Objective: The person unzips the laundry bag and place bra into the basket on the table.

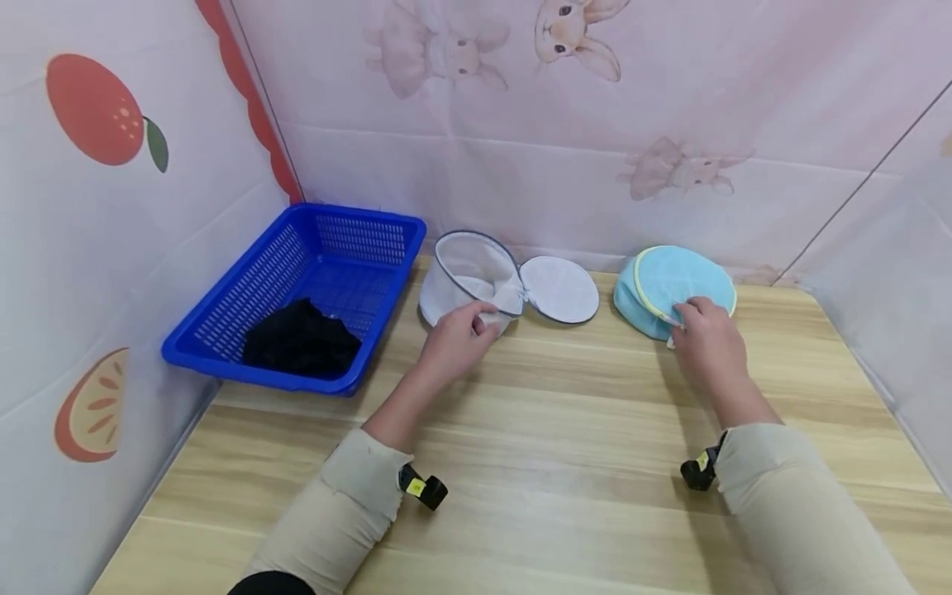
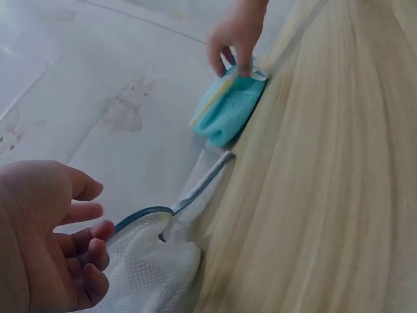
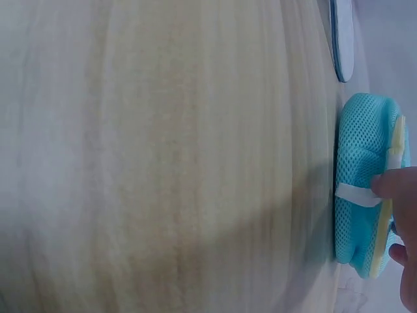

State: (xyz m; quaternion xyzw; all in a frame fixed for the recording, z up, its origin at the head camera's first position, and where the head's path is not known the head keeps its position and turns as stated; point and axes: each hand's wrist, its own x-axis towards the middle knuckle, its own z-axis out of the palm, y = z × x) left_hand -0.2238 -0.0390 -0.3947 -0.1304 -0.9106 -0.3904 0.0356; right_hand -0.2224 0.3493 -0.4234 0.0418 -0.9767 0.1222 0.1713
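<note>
A round white mesh laundry bag (image 1: 467,273) with dark blue trim stands at the back of the table, its lid (image 1: 559,289) folded out to the right. My left hand (image 1: 459,339) is at the front of its rim; in the left wrist view the fingers (image 2: 81,251) are loosely bent beside the mesh, with nothing between them and the thumb. Farther right sits a light blue mesh laundry bag (image 1: 680,281) with yellow trim, lid over its top. My right hand (image 1: 710,343) pinches its front edge, the thumb near a white tab (image 3: 358,194).
At the left stands a blue plastic basket (image 1: 364,368) with a crumpled black cloth (image 1: 301,339) inside. Printed fabric walls (image 1: 461,149) border the wooden table (image 1: 565,463) at the back and sides.
</note>
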